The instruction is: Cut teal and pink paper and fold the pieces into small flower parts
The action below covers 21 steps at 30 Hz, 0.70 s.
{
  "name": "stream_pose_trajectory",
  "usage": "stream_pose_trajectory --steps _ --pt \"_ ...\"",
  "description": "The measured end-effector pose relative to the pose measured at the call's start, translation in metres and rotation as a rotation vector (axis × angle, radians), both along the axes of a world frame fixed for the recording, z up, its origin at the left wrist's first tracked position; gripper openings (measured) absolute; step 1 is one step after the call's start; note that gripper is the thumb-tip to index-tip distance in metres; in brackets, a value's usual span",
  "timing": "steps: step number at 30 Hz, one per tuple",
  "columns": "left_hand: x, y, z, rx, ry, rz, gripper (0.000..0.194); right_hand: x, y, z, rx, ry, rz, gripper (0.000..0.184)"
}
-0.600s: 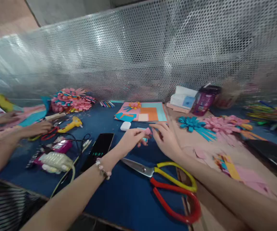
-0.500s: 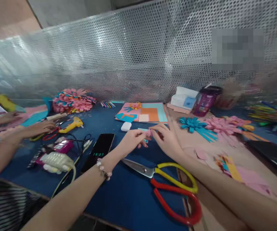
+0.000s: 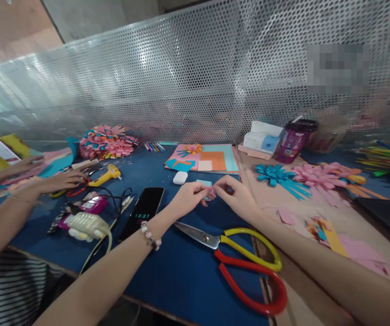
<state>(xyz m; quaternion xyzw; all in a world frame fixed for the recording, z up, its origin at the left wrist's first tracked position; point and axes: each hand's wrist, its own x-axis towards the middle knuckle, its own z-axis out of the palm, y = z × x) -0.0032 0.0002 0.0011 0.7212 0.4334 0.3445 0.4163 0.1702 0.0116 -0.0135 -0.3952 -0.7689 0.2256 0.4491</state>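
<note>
**Small pink piece between your fingertips, left hand at nine o'clock, right at three**

Nearest you, the scissors (image 3: 211, 242) lie open on the blue tabletop (image 3: 181, 276), around six o'clock from the pink piece, their red and yellow handles towards five and the blade tip aimed up towards ten. Beyond their tip, at about eight o'clock, lies your dark phone (image 3: 144, 210).

Farther out, your left hand (image 3: 190, 198) has thumb and forefinger clamped on the pink paper piece (image 3: 211, 191), coming in from its nine o'clock side. Your right hand (image 3: 232, 194) reaches it from three o'clock, fingertips right at it; whether they also pinch it, you cannot tell from here. Neither hand is clearly nearer. The piece is too small and too covered to show its long axis.

Just past your fingers, between twelve and eleven, is a light-blue paper (image 3: 203, 183). The white case (image 3: 180, 178) sits near ten, the blue paper bow (image 3: 271, 174) between two and three. Farthest, the coloured paper stack (image 3: 229, 156) lies around twelve.
</note>
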Motion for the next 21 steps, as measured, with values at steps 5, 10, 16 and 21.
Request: stream_pose_trajectory --steps 5,10,16,21 --pt "0.0009 -0.0004 0.0034 0.016 0.002 0.008 0.027 0.0011 0.0007 -0.0008 0.002 -0.009 0.035 0.015" --pt "0.0025 -0.0018 0.0038 0.016 -0.003 0.02 0.027 0.0014 -0.0024 -0.0002 0.017 0.007 0.049 0.013" --pt "0.0027 -0.0032 0.002 0.031 0.019 0.009 0.026 -0.0027 -0.0051 0.0006 0.101 -0.045 0.037 0.013" --pt "0.0032 -0.0046 0.003 0.042 0.023 0.034 0.026 -0.0031 -0.0035 -0.0009 0.108 -0.067 0.021 0.009"
